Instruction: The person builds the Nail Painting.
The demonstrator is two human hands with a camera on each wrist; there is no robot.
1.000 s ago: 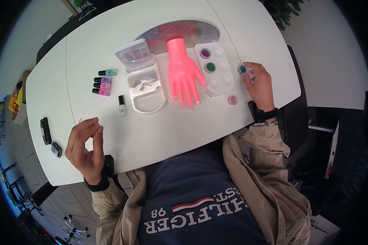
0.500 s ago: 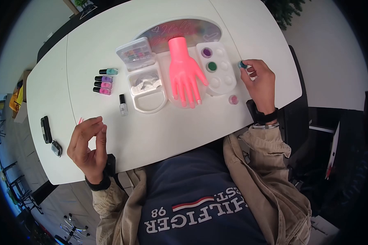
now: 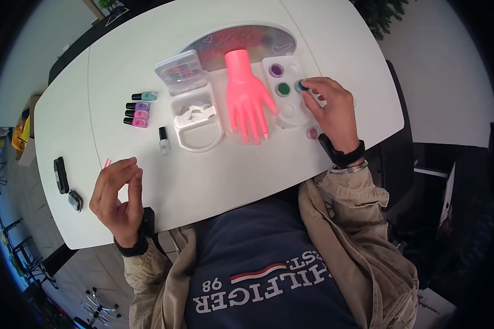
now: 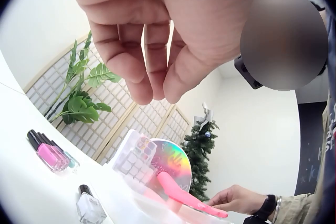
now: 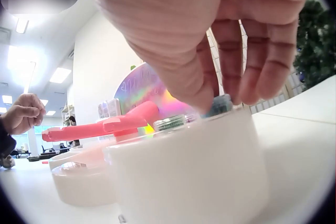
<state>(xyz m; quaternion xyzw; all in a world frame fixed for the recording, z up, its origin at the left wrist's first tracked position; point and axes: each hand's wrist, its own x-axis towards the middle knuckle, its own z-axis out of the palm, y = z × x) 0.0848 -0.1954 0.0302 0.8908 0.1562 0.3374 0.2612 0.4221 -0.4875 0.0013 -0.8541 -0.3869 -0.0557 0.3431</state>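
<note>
My right hand [image 3: 335, 112] pinches a small teal pot [image 3: 300, 86] between thumb and fingers. In the right wrist view the teal glitter pot [image 5: 218, 106] sits at the rim of the white palette [image 5: 184, 176], under the fingertips. A purple pot [image 3: 277, 70] and a green pot [image 3: 282, 89] occupy wells of the palette's left column. Just below the right hand, a pink pot [image 3: 312, 133] stands on the table. My left hand [image 3: 118, 203] hangs over the table's near left, fingers loosely curled towards the thumb, nothing visible between them.
A pink practice hand [image 3: 247, 96] lies beside the palette, before an iridescent half-round board [image 3: 219, 46]. Left of it are a white tray [image 3: 220, 131] with an open lidded box [image 3: 178, 74], several nail polish bottles [image 3: 142, 107] and a clear polish bottle [image 3: 164, 143]. A black case [image 3: 60, 175] lies far left.
My right hand has taken hold of the teal pot and carried it left from the table to the palette's right column. The left hand has barely moved.
</note>
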